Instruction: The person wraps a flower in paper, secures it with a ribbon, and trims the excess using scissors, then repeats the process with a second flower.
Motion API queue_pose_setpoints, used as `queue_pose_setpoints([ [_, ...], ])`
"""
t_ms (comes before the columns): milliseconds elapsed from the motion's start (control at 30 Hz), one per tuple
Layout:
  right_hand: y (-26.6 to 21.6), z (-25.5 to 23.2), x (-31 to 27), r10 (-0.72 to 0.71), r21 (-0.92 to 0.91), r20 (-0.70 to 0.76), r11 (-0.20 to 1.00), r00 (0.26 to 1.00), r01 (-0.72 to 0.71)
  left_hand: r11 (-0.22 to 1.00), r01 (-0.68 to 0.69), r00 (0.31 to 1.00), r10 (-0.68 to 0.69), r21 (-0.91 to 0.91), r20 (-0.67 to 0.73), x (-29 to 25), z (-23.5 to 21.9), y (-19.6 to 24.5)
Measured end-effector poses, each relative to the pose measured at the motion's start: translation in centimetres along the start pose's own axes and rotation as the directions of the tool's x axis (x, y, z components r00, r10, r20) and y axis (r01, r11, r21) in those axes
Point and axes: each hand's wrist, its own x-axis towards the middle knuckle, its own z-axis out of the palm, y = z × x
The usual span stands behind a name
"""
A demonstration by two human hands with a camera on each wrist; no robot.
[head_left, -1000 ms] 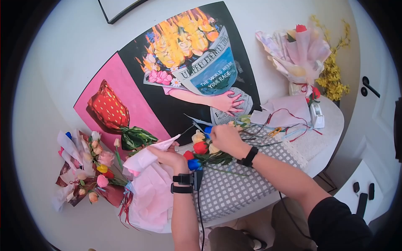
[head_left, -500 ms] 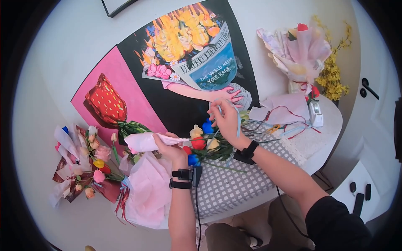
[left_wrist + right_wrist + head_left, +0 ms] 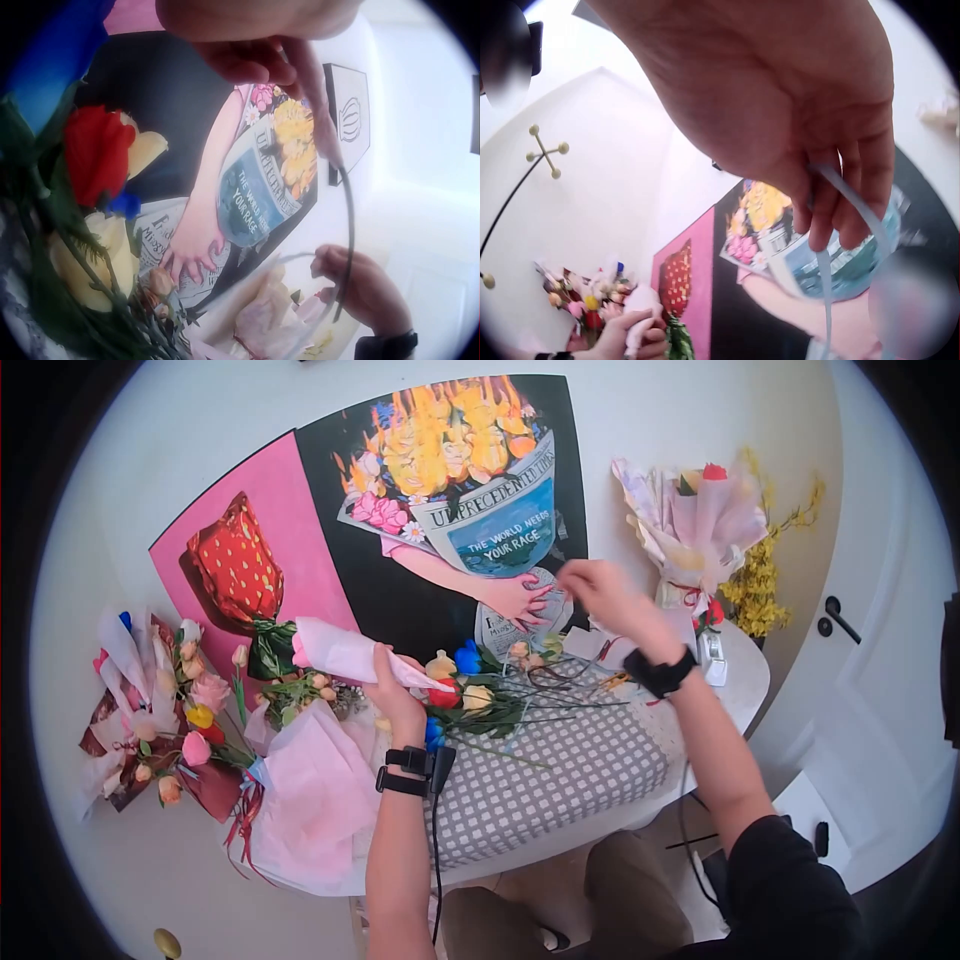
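My left hand (image 3: 397, 695) grips a flower wrapped in pale pink paper (image 3: 350, 651); in the left wrist view its dark stem (image 3: 346, 232) sticks out past the fingers. My right hand (image 3: 612, 600) is raised at the right, apart from the left. Between the fingers of the right hand (image 3: 810, 127), in the right wrist view, a thin light blue ribbon (image 3: 859, 202) is pinched and hangs down. Loose artificial flowers, among them a blue rose (image 3: 467, 657) and a cream rose (image 3: 477, 698), lie beside the left hand.
A grey checked cloth (image 3: 560, 780) covers part of the table. Pink wrapping paper (image 3: 312, 790) and a bouquet (image 3: 200, 720) are at the left. Another bouquet (image 3: 700, 530), a tape dispenser (image 3: 712, 658) and orange-handled scissors (image 3: 614, 682) are at the right. Painted boards (image 3: 330, 560) stand behind.
My right hand went into the loose items, came up with the light blue ribbon, and has moved up and right. My left hand still grips the wrapped flower. The head view has shifted.
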Motion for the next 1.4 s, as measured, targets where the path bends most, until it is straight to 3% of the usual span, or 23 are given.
queue_pose_setpoints([
  [67,-0.8,-4.9,-1.6,0.165,-0.138,0.233,0.981,0.958,-0.136,1.0,0.014,1.0,-0.014,-0.017,0.005,0.0,-0.2,-0.2],
  [133,4.2,-6.6,-2.9,0.234,-0.252,0.398,0.958,0.887,-0.14,1.0,0.018,0.998,-0.018,0.009,0.062,0.3,-0.4,-0.6],
  [167,6.3,-6.9,-3.7,0.231,-0.262,0.403,0.956,0.886,-0.13,1.0,0.018,0.998,-0.017,-0.003,0.052,0.2,-0.4,-0.5],
  [233,9.2,-7.4,-6.5,0.407,-0.542,0.453,0.832,0.793,-0.117,0.998,0.063,0.989,-0.067,0.032,0.132,-0.2,-0.2,-0.2],
  [333,10.3,-6.8,-9.5,0.155,-0.66,0.285,0.748,0.946,0.077,0.994,0.09,0.972,-0.101,0.063,0.21,-0.7,0.3,0.2],
  [367,8.8,-6.6,-9.1,0.153,-0.659,0.292,0.748,0.944,0.083,0.993,0.098,0.962,-0.113,0.071,0.25,-0.8,0.2,0.0],
  [433,5.7,-4.4,-7.9,0.047,-0.457,0.234,0.887,0.971,0.068,0.992,0.099,0.954,-0.117,0.079,0.274,-1.3,0.7,-0.4],
  [500,4.0,-1.0,-6.5,-0.023,-0.187,0.295,0.979,0.955,0.081,0.99,0.105,0.927,-0.132,0.095,0.352,-1.2,0.6,-1.1],
  [567,-0.4,2.5,-5.4,0.037,0.118,0.348,0.99,0.937,-0.083,0.989,0.117,0.913,-0.141,0.085,0.384,-1.4,0.7,-1.2],
  [633,-3.4,6.4,-4.8,-0.095,0.315,0.324,0.949,0.941,-0.013,0.985,0.163,0.875,-0.171,0.057,0.452,-1.3,0.6,-1.3],
  [767,-6.1,12.4,-3.9,-0.154,0.379,0.472,0.924,0.868,-0.042,0.989,0.134,0.901,-0.148,0.065,0.408,-0.6,0.1,-2.5],
  [833,-6.7,13.8,-3.5,-0.097,0.514,0.51,0.831,0.855,-0.212,0.99,0.088,0.918,-0.122,0.105,0.378,-0.5,0.2,-2.8],
  [867,-6.3,14.5,-3.4,-0.106,0.521,0.504,0.829,0.857,-0.204,0.989,0.057,0.931,-0.103,0.139,0.35,-0.7,0.6,-2.5],
  [933,-5.2,15.5,-3.3,-0.073,0.659,0.424,0.709,0.903,-0.252,0.989,0.028,0.933,-0.079,0.147,0.352,-0.9,0.9,-1.6],
  [1000,-4.5,15.6,-3.6,-0.059,0.679,0.421,0.683,0.905,-0.271,0.985,0.059,0.866,-0.133,0.164,0.482,-1.0,1.0,-1.4],
  [1067,-4.4,15.1,-4.0,-0.039,0.733,0.414,0.606,0.909,-0.309,0.979,0.044,0.846,-0.143,0.199,0.513,-0.9,0.7,-1.6],
  [1200,-3.1,15.4,-4.2,-0.015,0.708,0.333,0.665,0.943,-0.24,0.952,0.112,0.833,-0.246,0.285,0.495,-0.7,0.6,-1.6],
  [1333,-3.2,14.2,-4.4,0.042,0.667,0.355,0.688,0.934,-0.285,0.948,0.079,0.815,-0.239,0.308,0.528,-0.5,0.1,-1.7],
  [1400,-3.3,13.3,-4.1,0.046,0.614,0.462,0.704,0.886,-0.357,0.926,0.1,0.783,-0.299,0.363,0.546,-0.5,0.1,-1.4],
])
